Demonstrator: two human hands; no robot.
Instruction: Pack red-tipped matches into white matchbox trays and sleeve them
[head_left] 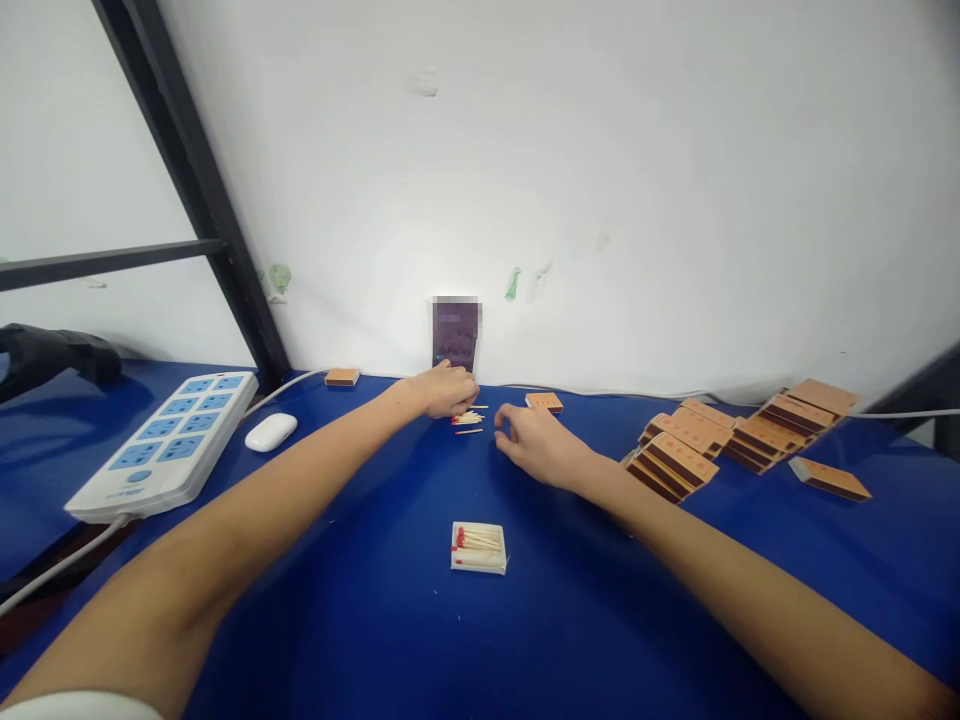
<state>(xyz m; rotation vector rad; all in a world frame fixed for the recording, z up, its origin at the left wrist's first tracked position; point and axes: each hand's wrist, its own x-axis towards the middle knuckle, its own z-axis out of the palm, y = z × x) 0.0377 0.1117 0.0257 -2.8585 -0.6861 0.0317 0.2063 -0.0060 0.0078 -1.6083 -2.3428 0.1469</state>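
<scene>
Against the wall, my left hand [448,389] is in front of a phone [455,330], its fingers curled down at the edge of a small pile of red-tipped matches [468,419]. What those fingers hold, if anything, is hidden. My right hand [536,442] is just right of the pile, thumb and fingers bent and apart with nothing between them. Nearer to me lies a white matchbox tray [480,569], partly filled with matches whose red heads point left. Behind my right hand is a matchbox [544,402].
Several stacked matchboxes [675,465] lean at the right, with a single matchbox [831,479] beside them. On the left are a power strip [169,435], a white earbud case [271,432] and another matchbox [343,377]. A cable [622,391] runs along the wall.
</scene>
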